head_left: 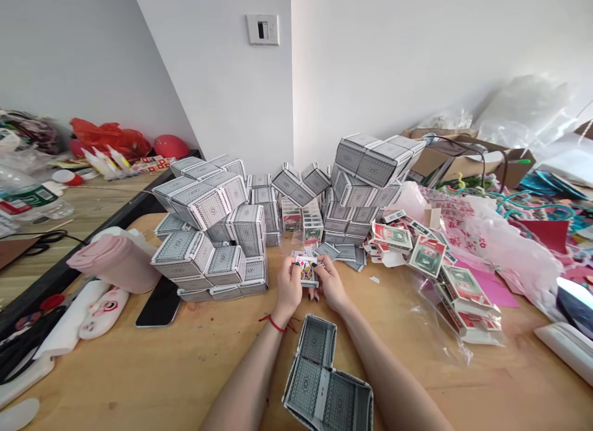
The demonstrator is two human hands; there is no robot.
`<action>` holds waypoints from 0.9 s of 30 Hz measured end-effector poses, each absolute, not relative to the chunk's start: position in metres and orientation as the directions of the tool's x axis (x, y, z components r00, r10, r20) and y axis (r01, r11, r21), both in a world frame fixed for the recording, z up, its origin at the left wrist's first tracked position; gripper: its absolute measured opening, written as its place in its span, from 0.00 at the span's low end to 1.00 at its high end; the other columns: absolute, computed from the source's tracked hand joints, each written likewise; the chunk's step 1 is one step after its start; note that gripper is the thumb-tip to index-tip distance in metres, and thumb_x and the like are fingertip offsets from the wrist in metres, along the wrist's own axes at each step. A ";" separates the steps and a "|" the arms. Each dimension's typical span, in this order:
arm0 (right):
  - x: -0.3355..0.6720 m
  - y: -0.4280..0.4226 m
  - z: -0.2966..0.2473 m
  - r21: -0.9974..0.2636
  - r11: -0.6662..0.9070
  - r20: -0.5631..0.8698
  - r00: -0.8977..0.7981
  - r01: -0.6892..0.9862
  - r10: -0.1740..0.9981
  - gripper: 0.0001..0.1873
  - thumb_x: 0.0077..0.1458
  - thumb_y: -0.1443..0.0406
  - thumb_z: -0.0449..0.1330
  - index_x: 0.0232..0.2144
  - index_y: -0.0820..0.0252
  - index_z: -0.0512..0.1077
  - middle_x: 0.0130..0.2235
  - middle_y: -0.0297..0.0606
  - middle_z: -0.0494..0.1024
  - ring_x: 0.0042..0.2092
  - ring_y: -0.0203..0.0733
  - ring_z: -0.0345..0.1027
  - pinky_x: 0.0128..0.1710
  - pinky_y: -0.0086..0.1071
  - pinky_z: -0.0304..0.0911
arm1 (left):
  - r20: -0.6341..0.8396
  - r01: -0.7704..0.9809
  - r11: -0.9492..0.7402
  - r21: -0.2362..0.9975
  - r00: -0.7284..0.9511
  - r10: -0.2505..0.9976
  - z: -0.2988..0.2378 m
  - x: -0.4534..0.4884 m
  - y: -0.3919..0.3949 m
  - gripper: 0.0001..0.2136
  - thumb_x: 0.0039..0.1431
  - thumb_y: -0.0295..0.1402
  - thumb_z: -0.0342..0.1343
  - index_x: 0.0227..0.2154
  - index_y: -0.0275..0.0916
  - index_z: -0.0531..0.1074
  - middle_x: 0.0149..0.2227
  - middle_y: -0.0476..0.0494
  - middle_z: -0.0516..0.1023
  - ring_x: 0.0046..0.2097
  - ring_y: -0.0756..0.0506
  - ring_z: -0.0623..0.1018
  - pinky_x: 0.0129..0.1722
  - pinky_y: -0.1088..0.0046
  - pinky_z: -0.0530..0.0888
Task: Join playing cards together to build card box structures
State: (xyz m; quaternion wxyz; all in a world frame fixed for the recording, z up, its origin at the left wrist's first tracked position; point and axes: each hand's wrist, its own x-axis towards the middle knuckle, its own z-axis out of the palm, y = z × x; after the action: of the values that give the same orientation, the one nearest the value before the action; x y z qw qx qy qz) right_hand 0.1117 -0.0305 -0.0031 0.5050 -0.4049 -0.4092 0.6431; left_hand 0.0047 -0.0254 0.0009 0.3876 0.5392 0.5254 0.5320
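Observation:
Between my two hands I hold a few playing cards [307,270], their faces toward me, a picture card in front. My left hand [290,281] grips the left edge, with a red cord round the wrist. My right hand [330,283] pinches the right edge, some fingers below the cards. Between my forearms lies an L-shaped block [319,375] built of boxes made from grey-backed cards. Just beyond my hands, loose grey-backed cards [345,253] are spread on the table.
Stacked card blocks stand at left [208,233] and right [365,178]. Empty card boxes [428,255] and plastic bags [482,233] lie to the right. A phone [160,302] and a pink cloth roll [115,263] are on the left. White walls rise behind.

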 end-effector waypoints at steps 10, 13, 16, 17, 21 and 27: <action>0.112 -0.032 0.001 -0.931 -0.152 -0.097 -0.177 -0.331 0.980 0.11 0.49 0.58 0.50 0.35 0.53 0.54 0.14 0.21 0.64 0.12 0.34 0.60 0.07 0.22 0.49 | 0.126 0.078 -0.118 0.990 -0.106 0.986 0.001 0.004 -0.023 0.05 0.50 0.28 0.43 0.28 0.37 0.63 0.23 0.51 0.67 0.24 0.53 0.66 0.23 0.79 0.64; 0.112 -0.032 0.001 -0.925 -0.170 -0.106 -0.198 -0.341 0.975 0.11 0.49 0.58 0.50 0.34 0.53 0.54 0.15 0.22 0.66 0.12 0.34 0.61 0.07 0.22 0.49 | 0.159 0.107 -0.147 0.983 -0.113 0.981 0.002 0.002 -0.023 0.05 0.49 0.28 0.43 0.27 0.37 0.63 0.24 0.50 0.67 0.25 0.52 0.66 0.24 0.79 0.64; 0.113 -0.032 0.001 -0.914 -0.189 -0.109 -0.232 -0.358 0.966 0.11 0.48 0.58 0.51 0.34 0.53 0.54 0.16 0.23 0.67 0.13 0.35 0.62 0.07 0.22 0.50 | 0.160 0.081 -0.151 0.985 -0.121 0.980 0.005 0.001 -0.024 0.05 0.48 0.27 0.43 0.26 0.37 0.63 0.23 0.51 0.66 0.24 0.52 0.66 0.24 0.79 0.64; 0.113 -0.032 0.001 -0.912 -0.194 -0.109 -0.243 -0.362 0.964 0.11 0.48 0.58 0.51 0.34 0.53 0.54 0.17 0.23 0.67 0.13 0.35 0.62 0.07 0.23 0.50 | 0.151 0.065 -0.144 0.987 -0.122 0.981 0.005 0.001 -0.023 0.05 0.47 0.27 0.42 0.25 0.38 0.63 0.22 0.52 0.66 0.24 0.52 0.66 0.23 0.79 0.64; 0.112 -0.032 0.002 -0.907 -0.196 -0.107 -0.246 -0.374 0.963 0.11 0.47 0.59 0.52 0.33 0.54 0.55 0.17 0.24 0.68 0.13 0.35 0.62 0.08 0.23 0.52 | 0.128 -0.002 -0.129 0.992 -0.133 0.983 0.007 0.003 -0.023 0.05 0.46 0.27 0.43 0.25 0.38 0.63 0.21 0.52 0.65 0.22 0.53 0.65 0.20 0.80 0.63; 0.110 -0.032 0.002 -0.907 -0.174 -0.092 -0.223 -0.384 0.971 0.10 0.46 0.59 0.53 0.30 0.54 0.55 0.15 0.23 0.66 0.13 0.35 0.61 0.09 0.24 0.54 | 0.083 -0.123 -0.102 0.987 -0.147 0.986 0.013 0.005 -0.026 0.04 0.47 0.28 0.43 0.22 0.38 0.61 0.19 0.53 0.62 0.18 0.54 0.63 0.16 0.80 0.60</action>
State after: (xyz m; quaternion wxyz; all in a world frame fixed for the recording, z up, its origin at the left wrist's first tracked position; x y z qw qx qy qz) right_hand 0.1096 -0.0324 0.0024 0.5036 -0.3673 -0.3994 0.6723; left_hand 0.0046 -0.0261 0.0127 0.4710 0.4525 0.4766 0.5884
